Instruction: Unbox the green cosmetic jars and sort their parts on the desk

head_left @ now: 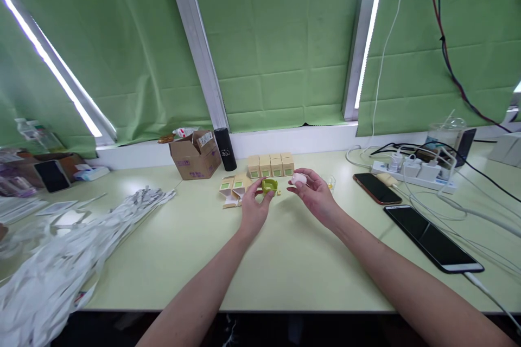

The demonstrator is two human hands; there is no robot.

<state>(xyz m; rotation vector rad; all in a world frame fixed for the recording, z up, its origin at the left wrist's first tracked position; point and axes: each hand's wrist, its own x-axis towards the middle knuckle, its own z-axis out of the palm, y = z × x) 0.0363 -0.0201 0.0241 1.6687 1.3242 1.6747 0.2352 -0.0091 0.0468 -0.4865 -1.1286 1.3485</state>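
My left hand (256, 200) is closed round a small yellow-green cup-like piece (269, 185), its hollow side facing up. In my right hand (313, 192), a small rounded white-pink piece (299, 179) is pinched between thumb and fingers, a short way right of the green piece. A tiny yellow bit (279, 193) lies on the table between the hands. Just beyond my right hand stands a small clear container (331, 182) with something yellow in it. Behind my left hand, small cardboard boxes with opened flaps (231, 190) lie on the table.
Several closed small boxes (271, 166) stand in a row at the back. A brown carton (195, 157) and a black bottle (225, 149) are left of them. White strips (93, 244) cover the left side. Phones (431, 238), cables and a power strip (415, 171) occupy the right.
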